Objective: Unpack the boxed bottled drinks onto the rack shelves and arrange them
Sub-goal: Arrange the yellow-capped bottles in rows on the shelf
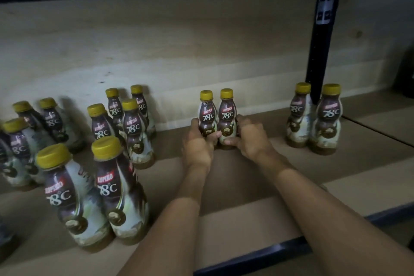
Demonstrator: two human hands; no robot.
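Two upright bottles (217,119) stand touching on shelf (246,177); left hand (198,143) fingers grasp the left one, right hand (248,136) fingers grasp the right one.

Dim scene; soft light falls on the back wall (179,51), top edge in shadow. Left bottles (48,119) blurred; wide-angle bending at edges.

bottles (216,116) carry yellow caps, dark brown and white labels with red-and-white lettering; shelf (246,213) tan, upright post (320,47) dark blue.
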